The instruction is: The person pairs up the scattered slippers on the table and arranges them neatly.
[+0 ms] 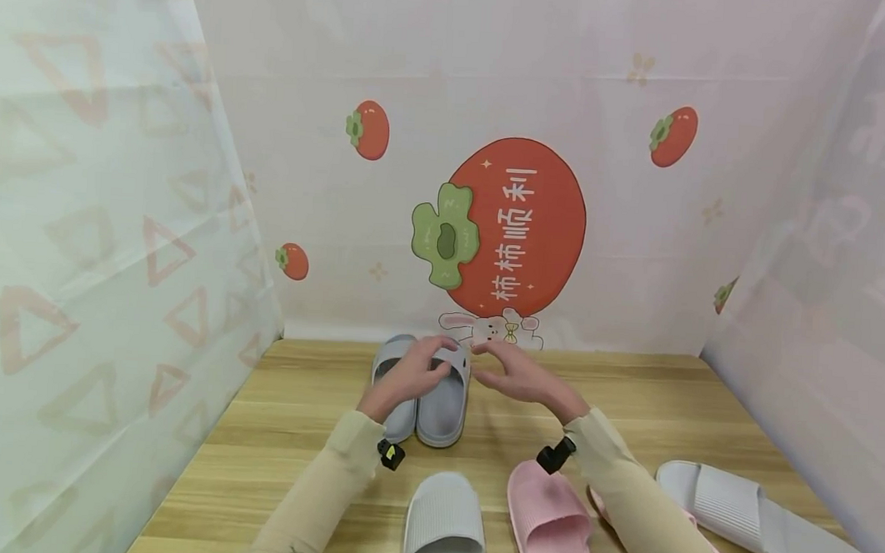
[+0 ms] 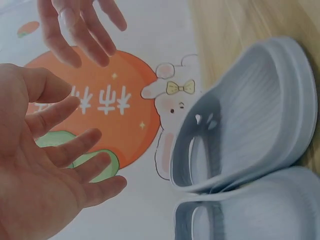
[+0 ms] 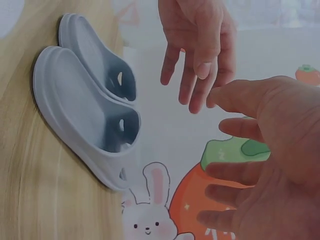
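Observation:
A pair of grey-blue slippers (image 1: 440,410) stands side by side at the back of the wooden surface, toes to the wall. Above them hovers my left hand (image 1: 417,371), its fingers loosely bent with nothing held. My right hand (image 1: 516,374) hangs just right of the pair, likewise holding nothing. Both wrist views show the hands apart from the slippers: the left hand (image 2: 55,150) has its fingers spread, and the right hand (image 3: 270,145) has its fingers extended. In the head view, the left hand and forearm cover part of the left slipper.
Nearer the front lie a light grey slipper (image 1: 446,519), a pink slipper (image 1: 553,524) and a second pink one partly under my right sleeve. A pale grey pair (image 1: 775,528) lies slantwise at the right. Printed cloth walls (image 1: 606,302) enclose the back and sides.

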`<move>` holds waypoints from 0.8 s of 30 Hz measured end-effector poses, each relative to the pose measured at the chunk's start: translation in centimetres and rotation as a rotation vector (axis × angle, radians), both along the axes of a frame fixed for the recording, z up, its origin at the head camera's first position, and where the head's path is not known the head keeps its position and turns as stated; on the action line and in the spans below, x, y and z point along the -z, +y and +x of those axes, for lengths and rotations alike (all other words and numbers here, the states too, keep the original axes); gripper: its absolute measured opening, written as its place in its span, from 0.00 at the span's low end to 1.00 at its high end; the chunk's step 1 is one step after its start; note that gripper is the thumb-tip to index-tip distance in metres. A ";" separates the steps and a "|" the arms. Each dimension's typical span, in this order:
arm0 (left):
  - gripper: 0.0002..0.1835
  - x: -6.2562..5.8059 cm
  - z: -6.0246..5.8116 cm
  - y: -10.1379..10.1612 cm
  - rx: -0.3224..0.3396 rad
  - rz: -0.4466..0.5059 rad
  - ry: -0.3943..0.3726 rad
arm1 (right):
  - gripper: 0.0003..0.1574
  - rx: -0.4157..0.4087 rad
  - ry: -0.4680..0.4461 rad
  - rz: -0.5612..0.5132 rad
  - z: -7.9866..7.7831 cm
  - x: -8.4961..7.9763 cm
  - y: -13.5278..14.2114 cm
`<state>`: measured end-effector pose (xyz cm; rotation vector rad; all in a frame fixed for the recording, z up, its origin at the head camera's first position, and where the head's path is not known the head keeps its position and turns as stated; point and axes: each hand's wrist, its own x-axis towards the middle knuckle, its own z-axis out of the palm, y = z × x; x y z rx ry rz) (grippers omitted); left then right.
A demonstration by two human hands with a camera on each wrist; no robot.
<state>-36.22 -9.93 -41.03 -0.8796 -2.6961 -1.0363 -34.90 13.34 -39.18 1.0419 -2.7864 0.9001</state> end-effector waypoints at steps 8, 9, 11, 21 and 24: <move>0.19 0.4 1.2 0.1 0.023 -0.028 -0.003 | 0.29 0.008 -0.008 -0.005 1.5 -0.3 1.2; 0.19 0.4 1.5 0.1 0.026 -0.026 -0.003 | 0.29 0.012 0.000 0.000 1.7 -0.3 1.3; 0.19 0.3 2.0 0.1 0.029 -0.022 -0.007 | 0.29 0.013 0.020 0.004 2.1 -0.1 1.6; 0.19 0.3 3.4 0.4 0.036 0.001 0.023 | 0.30 0.013 0.060 -0.018 3.6 0.4 2.9; 0.19 0.1 3.7 0.5 0.045 0.027 0.021 | 0.29 0.015 0.088 -0.007 3.9 0.6 3.4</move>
